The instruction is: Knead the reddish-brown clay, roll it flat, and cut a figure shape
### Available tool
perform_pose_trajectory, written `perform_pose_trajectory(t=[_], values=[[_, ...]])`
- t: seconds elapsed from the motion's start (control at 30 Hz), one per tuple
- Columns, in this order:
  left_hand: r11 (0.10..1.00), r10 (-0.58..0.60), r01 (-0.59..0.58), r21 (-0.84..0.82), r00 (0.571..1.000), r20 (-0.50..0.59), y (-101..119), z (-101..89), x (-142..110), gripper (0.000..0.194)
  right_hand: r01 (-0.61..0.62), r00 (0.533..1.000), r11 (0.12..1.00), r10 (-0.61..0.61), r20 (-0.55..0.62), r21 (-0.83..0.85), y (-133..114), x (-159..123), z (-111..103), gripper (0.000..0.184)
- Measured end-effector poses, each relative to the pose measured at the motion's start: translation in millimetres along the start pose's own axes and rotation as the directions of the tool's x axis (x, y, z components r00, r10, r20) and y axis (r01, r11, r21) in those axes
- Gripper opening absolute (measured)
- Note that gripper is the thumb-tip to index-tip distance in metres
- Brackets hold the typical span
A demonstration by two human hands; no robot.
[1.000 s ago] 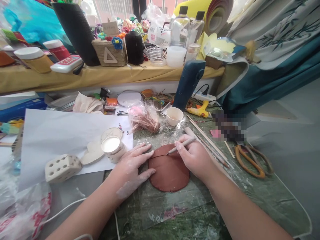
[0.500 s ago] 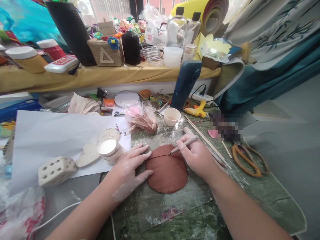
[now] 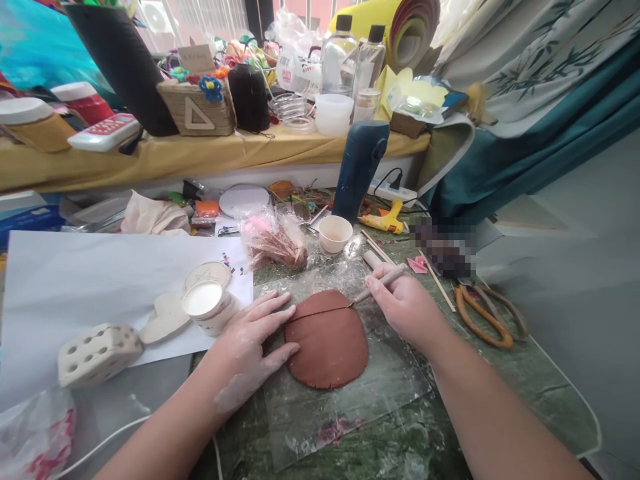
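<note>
A flat, rounded slab of reddish-brown clay (image 3: pixel 327 350) lies on a clear sheet (image 3: pixel 395 387) on the green tabletop. A dark scored line runs across its upper part, nearly from edge to edge. Pinched in my right hand (image 3: pixel 407 303) is a thin clay needle tool (image 3: pixel 377 285), its tip at the right end of that line. My left hand (image 3: pixel 253 340) is open, with fingers spread and fingertips resting on the slab's left edge. Pale dried smears cover parts of its skin. Just beyond the left hand stands a small white cup (image 3: pixel 204 300).
A large white die (image 3: pixel 100 353) sits at the left by white paper (image 3: pixel 90 280). Behind the slab are a bagged lump of clay (image 3: pixel 275 250), a paper cup (image 3: pixel 335 233) and a dark blue bottle (image 3: pixel 361 170). Orange-handled scissors (image 3: pixel 483 320) and a yellow glue gun (image 3: pixel 385 219) lie right.
The needle tool has moved right across the slab, and the scored line now reaches near the right edge. My left hand stays at the slab's left edge. The whole view has shifted slightly.
</note>
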State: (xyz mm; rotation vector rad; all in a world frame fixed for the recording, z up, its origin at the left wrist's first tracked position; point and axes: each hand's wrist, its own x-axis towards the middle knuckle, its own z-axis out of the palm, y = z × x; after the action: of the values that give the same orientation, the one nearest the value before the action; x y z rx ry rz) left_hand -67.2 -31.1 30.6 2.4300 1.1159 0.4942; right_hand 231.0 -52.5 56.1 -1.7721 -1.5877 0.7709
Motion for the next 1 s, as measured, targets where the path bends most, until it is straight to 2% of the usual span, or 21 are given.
perform_pose_trajectory(t=[0.2, 0.33, 0.4, 0.43, 0.5, 0.53, 0.57, 0.6, 0.7, 0.77, 0.87, 1.0], values=[[1.000, -0.002, 0.002, 0.019, 1.000, 0.006, -0.3, 0.5, -0.1, 0.045, -0.016, 0.999, 0.999, 0.014, -0.041, -0.031, 3.7, 0.6, -5.0, 0.028], [1.000, 0.005, -0.005, 0.021, 1.000, 0.009, -1.0, 0.6, -0.9, 0.045, 0.046, 0.996, 0.998, -0.048, -0.070, -0.035, 6.9, -0.8, -7.4, 0.028], [1.000, 0.001, -0.002, 0.024, 1.000, 0.010, -1.1, 0.3, -1.4, 0.045, 0.109, 0.983, 0.994, -0.104, -0.152, 0.028, 10.7, -2.5, -8.4, 0.028], [1.000, 0.000, 0.000, 0.026, 1.000, 0.013, -1.0, 0.0, -1.5, 0.044, 0.151, 0.961, 0.985, -0.125, -0.248, 0.089, 13.2, -3.4, -8.5, 0.028], [0.999, -0.002, 0.001, 0.035, 1.000, 0.025, -0.3, -1.1, -1.4, 0.044, 0.236, 0.871, 0.946, -0.104, -0.481, 0.222, 18.5, -4.9, -7.3, 0.027], [0.999, -0.002, 0.000, 0.039, 0.999, 0.034, 0.3, -1.8, -1.2, 0.044, 0.263, 0.822, 0.924, -0.065, -0.565, 0.277, 20.6, -5.4, -5.6, 0.027], [0.999, -0.003, 0.001, 0.044, 0.999, 0.043, 1.1, -2.7, -0.8, 0.044, 0.269, 0.795, 0.910, -0.024, -0.606, 0.317, 22.0, -5.7, -3.3, 0.026], [0.999, -0.005, 0.003, 0.048, 0.999, 0.052, 2.1, -3.7, -0.5, 0.044, 0.250, 0.799, 0.907, 0.004, -0.601, 0.339, 22.4, -5.7, -0.3, 0.025], [0.998, -0.022, 0.017, 0.065, 0.997, 0.076, 6.1, -6.4, -0.1, 0.042, 0.163, 0.889, 0.930, 0.006, -0.457, 0.330, 18.6, -4.7, 10.5, 0.026], [0.996, -0.036, 0.029, 0.083, 0.996, 0.085, 9.1, -7.4, -0.9, 0.045, 0.143, 0.929, 0.939, -0.019, -0.370, 0.312, 14.8, -3.4, 17.0, 0.026], [0.994, -0.035, 0.025, 0.104, 0.995, 0.094, 12.0, -6.9, -3.1, 0.060, 0.126, 0.960, 0.916, -0.017, -0.278, 0.380, 12.0, -3.0, 23.9, 0.028], [0.993, 0.028, -0.044, 0.111, 0.988, 0.149, 10.1, -3.7, -6.0, 0.090, 0.071, 0.992, 0.832, 0.001, -0.130, 0.551, 8.6, -12.3, 29.9, 0.030]])
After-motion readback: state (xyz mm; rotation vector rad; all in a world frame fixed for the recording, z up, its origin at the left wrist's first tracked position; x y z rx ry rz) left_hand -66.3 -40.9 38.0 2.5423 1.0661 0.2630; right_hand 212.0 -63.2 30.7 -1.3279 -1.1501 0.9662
